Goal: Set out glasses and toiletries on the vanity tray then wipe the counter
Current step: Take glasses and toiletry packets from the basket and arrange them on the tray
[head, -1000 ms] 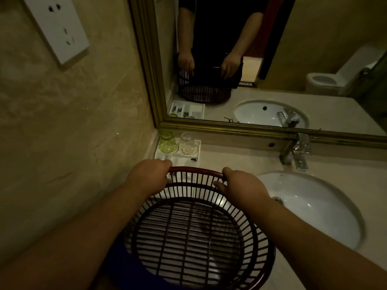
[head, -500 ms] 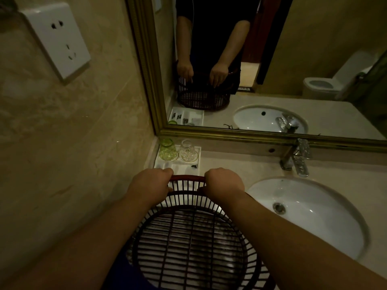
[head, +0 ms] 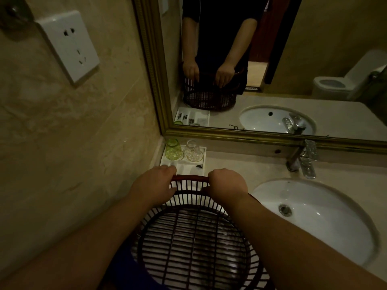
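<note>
A dark red slatted plastic basket (head: pixel 194 243) fills the near middle, over the counter's front. My left hand (head: pixel 155 183) and my right hand (head: pixel 227 184) both grip its far rim, fingers curled over it. Beyond the rim a white vanity tray (head: pixel 204 155) lies in the counter's back left corner. On it stand a green glass (head: pixel 173 150) and a clear glass (head: pixel 193 151), both upside down, side by side. Small toiletry packets (head: pixel 199 166) lie on the tray's near part, mostly hidden by the basket and my hands.
A white oval sink (head: pixel 318 218) is set into the beige counter (head: pixel 240 164) at the right, with a chrome faucet (head: pixel 303 160) behind it. A gold-framed mirror (head: pixel 251 135) runs along the back. The left wall carries a white socket (head: pixel 69 45). Something blue (head: pixel 125 266) lies under the basket's left side.
My right hand slid left along the basket's far rim, closer to my left hand. The view shifted down slightly, so the basket sits lower in the frame.
</note>
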{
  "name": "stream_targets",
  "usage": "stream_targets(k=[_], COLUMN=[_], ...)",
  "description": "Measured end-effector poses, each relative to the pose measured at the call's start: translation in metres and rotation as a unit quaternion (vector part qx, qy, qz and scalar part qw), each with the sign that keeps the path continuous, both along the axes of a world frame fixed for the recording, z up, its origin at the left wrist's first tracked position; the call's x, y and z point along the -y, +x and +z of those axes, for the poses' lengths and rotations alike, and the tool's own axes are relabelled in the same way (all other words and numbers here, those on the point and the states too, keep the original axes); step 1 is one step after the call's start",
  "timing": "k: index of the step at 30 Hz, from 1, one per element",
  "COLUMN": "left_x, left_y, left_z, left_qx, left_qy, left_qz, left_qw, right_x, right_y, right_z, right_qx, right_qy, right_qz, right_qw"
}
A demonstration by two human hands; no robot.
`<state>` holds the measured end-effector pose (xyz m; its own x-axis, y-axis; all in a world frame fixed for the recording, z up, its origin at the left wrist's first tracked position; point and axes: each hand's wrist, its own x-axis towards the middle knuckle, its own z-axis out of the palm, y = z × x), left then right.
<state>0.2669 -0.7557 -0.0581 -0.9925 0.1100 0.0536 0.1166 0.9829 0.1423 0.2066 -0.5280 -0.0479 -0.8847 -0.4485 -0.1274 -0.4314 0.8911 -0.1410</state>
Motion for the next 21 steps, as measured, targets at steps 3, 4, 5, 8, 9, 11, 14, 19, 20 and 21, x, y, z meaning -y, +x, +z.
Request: stream_targets(k=[3, 4, 5, 8, 9, 11, 14, 19, 20, 21], left_x=[0.006, 0.011, 0.017, 0.029, 0.029, 0.025, 0.022, 0.018, 0.018, 0.017], left_y=[0.014, 0.024, 0.036, 0.081, 0.094, 0.114, 0.132, 0.141, 0.141, 0.141], left_z=[0.014, 0.016, 0.017, 0.012, 0.012, 0.012, 0.011, 0.005, 0.004, 0.003], left_qx=[0.029, 0.039, 0.045, 0.062, 0.063, 0.050, 0.033, 0.028, 0.027, 0.027], left_qy=[0.073, 0.109, 0.138, 0.155, 0.161, 0.185, 0.188, 0.134, 0.129, 0.130], left_qz=[0.049, 0.099, 0.151, 0.219, 0.222, 0.239, 0.281, 0.309, 0.311, 0.314], left_qw=[0.996, 0.988, 0.978, 0.961, 0.960, 0.952, 0.941, 0.941, 0.941, 0.940], right_x=[0.005, 0.006, 0.007, 0.007, 0.007, 0.006, 0.002, 0.004, 0.003, 0.001], right_y=[0.003, 0.003, 0.004, 0.002, 0.001, -0.001, -0.004, -0.002, -0.002, -0.001], right_z=[0.004, 0.004, 0.003, 0.001, -0.001, -0.003, -0.006, -0.004, -0.003, -0.002], right_qx=[0.012, 0.010, 0.008, 0.007, 0.008, 0.013, 0.017, 0.020, 0.020, 0.020], right_qy=[-0.005, -0.008, -0.012, -0.025, -0.027, -0.028, -0.034, -0.027, -0.033, -0.043], right_qz=[0.018, 0.025, 0.030, 0.037, 0.038, 0.039, 0.037, 0.062, 0.066, 0.069], right_qw=[1.000, 1.000, 0.999, 0.999, 0.999, 0.999, 0.999, 0.998, 0.997, 0.996])
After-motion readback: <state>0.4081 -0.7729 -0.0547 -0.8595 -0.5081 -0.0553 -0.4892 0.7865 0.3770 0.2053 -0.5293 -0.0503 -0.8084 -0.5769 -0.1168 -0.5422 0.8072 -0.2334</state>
